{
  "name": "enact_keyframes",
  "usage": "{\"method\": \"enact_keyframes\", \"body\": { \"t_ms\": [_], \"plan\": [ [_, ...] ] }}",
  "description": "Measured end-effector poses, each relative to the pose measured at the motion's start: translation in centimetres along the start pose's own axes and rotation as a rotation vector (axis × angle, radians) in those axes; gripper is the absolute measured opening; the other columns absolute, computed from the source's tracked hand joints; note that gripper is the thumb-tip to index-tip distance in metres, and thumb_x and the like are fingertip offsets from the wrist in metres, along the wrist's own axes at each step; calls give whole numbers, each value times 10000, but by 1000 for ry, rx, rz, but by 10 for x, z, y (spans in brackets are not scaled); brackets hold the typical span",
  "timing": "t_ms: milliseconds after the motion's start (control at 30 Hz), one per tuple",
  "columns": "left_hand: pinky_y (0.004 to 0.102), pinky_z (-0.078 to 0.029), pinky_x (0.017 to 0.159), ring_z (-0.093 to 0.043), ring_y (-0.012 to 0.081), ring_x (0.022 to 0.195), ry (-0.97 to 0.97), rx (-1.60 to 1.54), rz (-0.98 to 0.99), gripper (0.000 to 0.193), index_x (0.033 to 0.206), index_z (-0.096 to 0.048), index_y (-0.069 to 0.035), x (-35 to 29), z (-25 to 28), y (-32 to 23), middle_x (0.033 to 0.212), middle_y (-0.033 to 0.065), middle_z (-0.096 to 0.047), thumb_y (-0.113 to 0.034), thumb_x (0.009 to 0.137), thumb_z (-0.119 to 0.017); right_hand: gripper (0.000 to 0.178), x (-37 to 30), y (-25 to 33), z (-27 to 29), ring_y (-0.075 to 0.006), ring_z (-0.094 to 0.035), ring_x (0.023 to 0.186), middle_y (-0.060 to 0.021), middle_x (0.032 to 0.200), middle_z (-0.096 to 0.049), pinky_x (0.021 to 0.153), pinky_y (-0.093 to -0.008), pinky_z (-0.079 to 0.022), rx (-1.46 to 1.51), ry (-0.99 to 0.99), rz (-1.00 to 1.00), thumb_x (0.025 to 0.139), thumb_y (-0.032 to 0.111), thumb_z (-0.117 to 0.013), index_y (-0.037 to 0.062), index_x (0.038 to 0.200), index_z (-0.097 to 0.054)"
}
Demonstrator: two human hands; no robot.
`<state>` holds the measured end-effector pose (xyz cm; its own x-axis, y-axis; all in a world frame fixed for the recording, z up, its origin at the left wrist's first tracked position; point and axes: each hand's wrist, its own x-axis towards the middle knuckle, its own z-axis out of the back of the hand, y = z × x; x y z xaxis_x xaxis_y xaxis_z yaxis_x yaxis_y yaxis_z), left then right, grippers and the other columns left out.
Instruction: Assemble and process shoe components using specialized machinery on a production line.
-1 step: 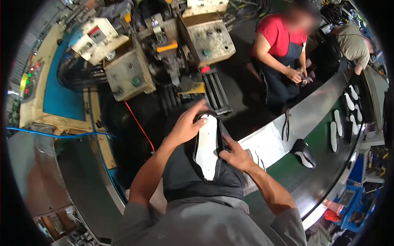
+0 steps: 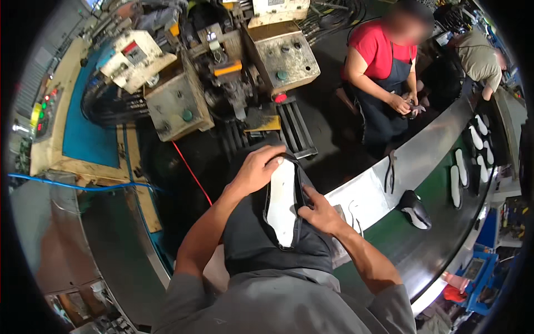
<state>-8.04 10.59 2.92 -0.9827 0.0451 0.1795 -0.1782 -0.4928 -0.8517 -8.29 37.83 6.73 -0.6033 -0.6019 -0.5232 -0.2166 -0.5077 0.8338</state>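
Observation:
A black shoe upper with a white insole board (image 2: 282,203) rests sole side up across my lap, its narrow heel end toward me. My left hand (image 2: 257,171) grips its far end, thumb on the edge of the white board and fingers bent over the black rim. Against its right side, my right hand (image 2: 320,211) presses with the thumb and curled fingers at the black edge. The underside of the shoe upper is hidden.
Pliers (image 2: 390,171) lie on the metal ledge at right. Beyond, a black shoe (image 2: 415,210) and several white-soled pieces (image 2: 456,178) rest on a green conveyor. A machine (image 2: 231,83) stands ahead. A co-worker in red (image 2: 378,61) handles a small piece; another person bends behind.
My left fingers have come down over the far end of the shoe upper. The right hand keeps its place. The surroundings have shifted slightly in the picture.

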Motion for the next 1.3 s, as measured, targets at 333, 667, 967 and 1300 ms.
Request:
{"method": "enact_keyframes", "body": {
  "t_ms": [333, 667, 967, 1300],
  "plan": [
    [471, -579, 878, -714, 452, 1038, -114, 203, 21, 181, 1214, -714, -14, 18, -18, -33, 1105, 220, -726, -65, 1057, -639, 711, 70, 26, 4, -391, -676, 1336, -290, 1396, -695, 1119, -415, -511, 46, -303, 229, 1025, 356, -748, -30, 1575, -516],
    [315, -506, 1042, -662, 140, 1171, -156, -668, 607, 462, 1513, -644, -29, -13, -27, -18, 1319, 94, -722, -235, 1099, -645, 682, 65, 3, -17, -235, -688, 1209, -198, 1335, -734, 1063, -367, -531, 182, -276, 305, 1033, 204, -733, 22, 1639, -478],
    [340, -529, 1040, -684, 182, 1173, -213, -231, 412, 380, 1402, -711, 4, -21, -21, -37, 1282, 137, -763, -202, 1089, -653, 752, 45, 11, -29, -233, -598, 1373, -206, 1503, -634, 1167, -344, -461, 290, -257, 287, 1001, 213, -787, 36, 1659, -471],
    [385, -397, 1245, -561, 254, 1457, -233, -608, 225, 932, 1609, -476, 83, -68, 78, -93, 1564, 173, -587, -300, 861, -880, 1150, -5, 21, -53, -478, -514, 1451, -333, 1590, -467, 1224, -499, -427, -117, -210, 373, 777, 114, -926, 92, 1743, -301]
  ]
}}
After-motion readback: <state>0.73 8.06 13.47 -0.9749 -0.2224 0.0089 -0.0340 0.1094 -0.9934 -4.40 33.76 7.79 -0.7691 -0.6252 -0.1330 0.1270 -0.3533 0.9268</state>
